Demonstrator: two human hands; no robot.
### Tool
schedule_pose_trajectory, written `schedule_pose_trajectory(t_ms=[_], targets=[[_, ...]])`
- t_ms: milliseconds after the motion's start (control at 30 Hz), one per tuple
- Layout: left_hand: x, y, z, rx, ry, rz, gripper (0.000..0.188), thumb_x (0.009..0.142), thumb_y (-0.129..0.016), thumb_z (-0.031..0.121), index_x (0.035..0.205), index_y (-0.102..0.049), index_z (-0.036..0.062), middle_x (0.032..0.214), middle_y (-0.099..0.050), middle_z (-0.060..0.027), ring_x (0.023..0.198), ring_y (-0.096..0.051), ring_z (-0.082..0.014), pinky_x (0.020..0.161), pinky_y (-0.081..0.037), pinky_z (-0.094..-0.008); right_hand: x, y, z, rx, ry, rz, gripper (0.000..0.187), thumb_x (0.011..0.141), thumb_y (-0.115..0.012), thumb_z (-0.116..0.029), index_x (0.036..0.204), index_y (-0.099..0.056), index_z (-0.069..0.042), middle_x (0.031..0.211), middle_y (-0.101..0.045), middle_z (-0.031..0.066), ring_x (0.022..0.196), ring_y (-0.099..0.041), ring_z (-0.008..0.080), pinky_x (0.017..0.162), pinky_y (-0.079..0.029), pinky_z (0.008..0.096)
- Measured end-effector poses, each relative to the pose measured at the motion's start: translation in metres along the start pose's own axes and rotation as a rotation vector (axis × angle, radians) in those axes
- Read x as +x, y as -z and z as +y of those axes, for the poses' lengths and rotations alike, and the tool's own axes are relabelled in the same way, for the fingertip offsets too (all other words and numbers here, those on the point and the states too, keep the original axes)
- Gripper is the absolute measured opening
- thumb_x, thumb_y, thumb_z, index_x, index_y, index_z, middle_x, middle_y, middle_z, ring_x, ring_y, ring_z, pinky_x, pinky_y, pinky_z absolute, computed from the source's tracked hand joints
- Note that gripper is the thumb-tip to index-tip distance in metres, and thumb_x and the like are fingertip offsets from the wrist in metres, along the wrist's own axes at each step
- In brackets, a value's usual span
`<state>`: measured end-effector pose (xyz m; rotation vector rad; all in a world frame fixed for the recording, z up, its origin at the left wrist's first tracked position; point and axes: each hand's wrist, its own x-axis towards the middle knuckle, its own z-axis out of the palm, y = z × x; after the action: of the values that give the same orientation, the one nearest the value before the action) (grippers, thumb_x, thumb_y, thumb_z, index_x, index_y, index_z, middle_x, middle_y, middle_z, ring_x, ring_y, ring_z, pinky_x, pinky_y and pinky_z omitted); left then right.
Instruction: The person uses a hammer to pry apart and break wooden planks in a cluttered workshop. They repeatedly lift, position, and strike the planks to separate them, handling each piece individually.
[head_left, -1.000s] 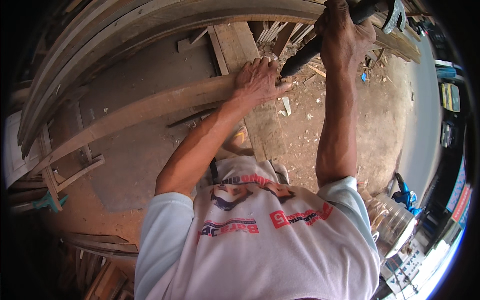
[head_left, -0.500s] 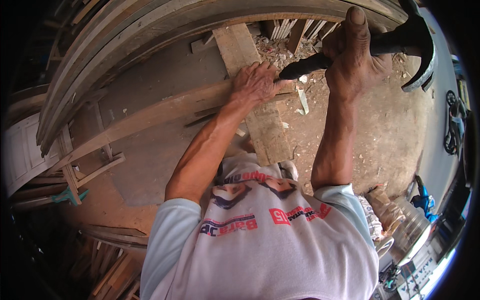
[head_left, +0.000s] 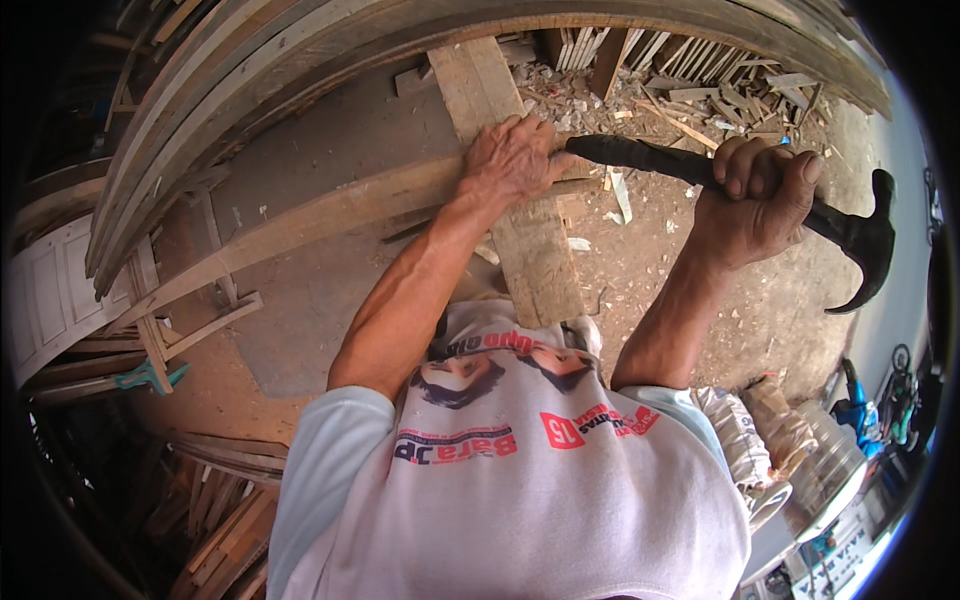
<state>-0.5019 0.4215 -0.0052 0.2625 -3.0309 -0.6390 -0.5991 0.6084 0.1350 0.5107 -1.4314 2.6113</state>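
Claw hammer (head_left: 660,160) is clenched in the right hand (head_left: 755,205), whose fingers wrap the dark handle; its butt points toward the other hand, and its head lies on the hand's outer side, the claw curving back toward the body. The left hand (head_left: 508,160) lies palm down on the long timber (head_left: 335,213), thumb stretched out just beside the hammer's butt; whether its fingers grip the wood underneath, I cannot tell. From that hand the timber runs away leftward, and beneath it a broad board (head_left: 540,260) crosses, reaching back toward the printed shirt (head_left: 570,500). Between the hands, down on the floor, lies a pale strip (head_left: 621,197); wood chips are strewn below the right hand. Beyond both hands, long timbers (head_left: 300,60) are stacked across, with a heap of wood scraps (head_left: 740,100) ahead of the right hand. Behind that hand, nearer the body's side, sit a pale sack (head_left: 735,435) and a clear plastic container (head_left: 830,475). Well off to the left hand's left leans a white panelled door (head_left: 60,290).
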Motion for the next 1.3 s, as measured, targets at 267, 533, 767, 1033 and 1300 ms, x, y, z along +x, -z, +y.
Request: schedule_pose_trajectory(t_ms=[267,533,767,1033,1300], targets=[[0.007,0.016,0.006,-0.044,0.078,-0.107,0.058,0.088,-0.072,0.057,0.110,-0.071,0.0036,0.108,-0.070,-0.0146,0.106,-0.067,-0.0330,0.089,-0.055,-0.0464,0.008,-0.007,-0.002,0.038,0.141,-0.115,0.025,0.102,-0.068,-0.017,0.083,-0.060,-0.004,0.059,-0.048,0.0037,0.048,-0.050,0.0148,0.046,-0.046,0.0331],[-0.002,-0.001,-0.004,-0.071,-0.260,0.404,0.066,0.078,-0.084,0.054,0.117,-0.071,0.0019,0.110,-0.072,-0.0137,0.110,-0.067,-0.0313,0.089,-0.058,-0.0447,0.035,-0.048,-0.049,0.006,0.262,-0.260,0.040,0.109,-0.055,-0.031,0.075,-0.045,-0.011,0.059,-0.037,-0.0010,0.047,-0.039,0.0116,0.047,-0.039,0.0302],[0.004,0.003,-0.008,-0.167,-0.176,0.245,0.044,0.083,-0.084,0.038,0.106,-0.073,0.0021,0.102,-0.073,-0.0146,0.094,-0.072,-0.0331,0.084,-0.059,-0.0434,0.025,-0.031,-0.038,-0.124,0.193,-0.255,0.046,0.113,-0.043,-0.039,0.074,-0.040,-0.015,0.055,-0.027,-0.0030,0.047,-0.037,0.0139,0.049,-0.037,0.0326],[0.010,0.009,-0.007,-0.200,-0.104,0.187,0.040,0.092,-0.075,0.042,0.105,-0.074,0.0036,0.099,-0.072,-0.0149,0.093,-0.071,-0.0344,0.082,-0.057,-0.0457,0.039,-0.036,-0.015,0.007,0.112,-0.191,0.035,0.110,-0.055,-0.029,0.089,-0.062,-0.003,0.057,-0.035,-0.0010,0.047,-0.040,0.0136,0.047,-0.038,0.0310],[0.008,0.005,-0.006,-0.162,-0.072,0.155,0.049,0.096,-0.067,0.054,0.107,-0.074,0.0064,0.100,-0.070,-0.0112,0.096,-0.070,-0.0309,0.085,-0.057,-0.0454,0.046,-0.039,-0.012,0.011,0.124,-0.238,0.033,0.108,-0.059,-0.028,0.085,-0.062,-0.005,0.057,-0.035,-0.0017,0.046,-0.038,0.0119,0.046,-0.037,0.0299]])
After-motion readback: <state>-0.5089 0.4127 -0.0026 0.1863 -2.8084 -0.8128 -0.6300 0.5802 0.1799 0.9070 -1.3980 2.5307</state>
